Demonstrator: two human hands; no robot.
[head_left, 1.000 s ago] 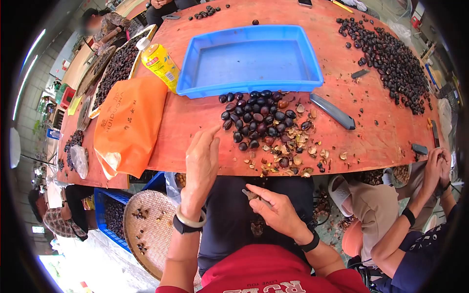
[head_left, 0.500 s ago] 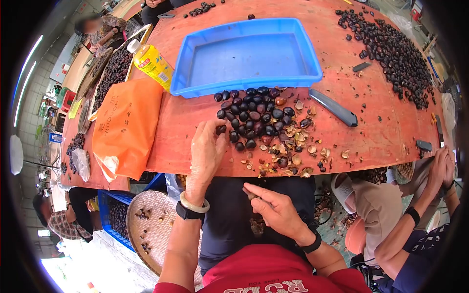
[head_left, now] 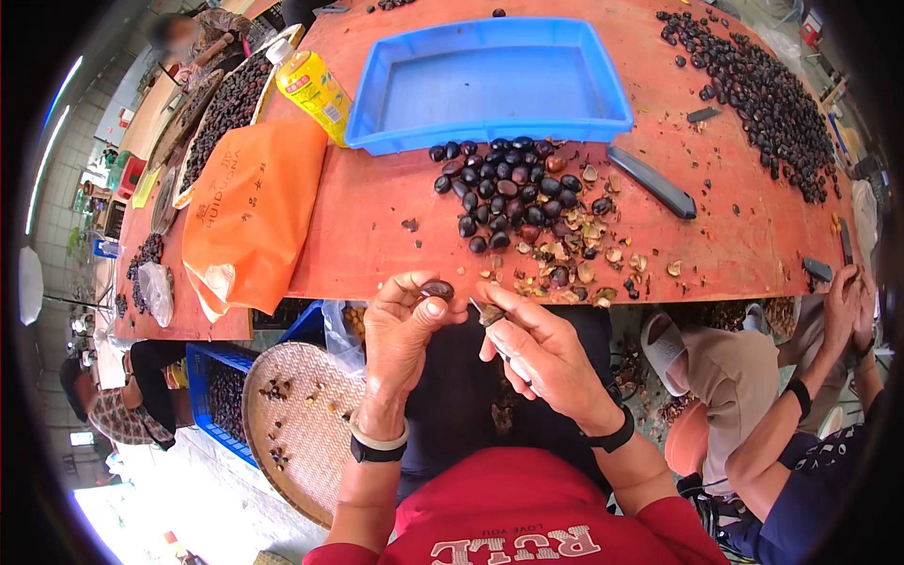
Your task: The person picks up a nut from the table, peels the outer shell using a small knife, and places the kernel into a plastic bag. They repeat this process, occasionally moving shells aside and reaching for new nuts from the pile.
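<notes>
Between the thumb and fingers of my left hand [head_left: 403, 325] is a dark brown nut [head_left: 436, 289], held just off the table's near edge. Close by on the right, my right hand [head_left: 539, 347] is wrapped round a small tool [head_left: 490, 314] whose thin tip points toward the nut; the fingers hide most of it. A pile of dark nuts [head_left: 508, 184] lies on the red table [head_left: 377, 217], with broken shells [head_left: 584, 240] along its right side. Behind the pile stands a blue tray [head_left: 471, 89].
A dark knife-like tool [head_left: 652, 182] lies right of the pile. An orange bag [head_left: 254, 207] and a yellow bottle [head_left: 315, 89] are at the left. A large nut heap [head_left: 763, 104] covers the far right. Below left is a woven basket [head_left: 315, 405]; a co-worker's hands [head_left: 847, 306] are at the right.
My left hand has come back from the pile to the table's edge with a nut. My right hand has risen toward it, and the camera view has shifted slightly.
</notes>
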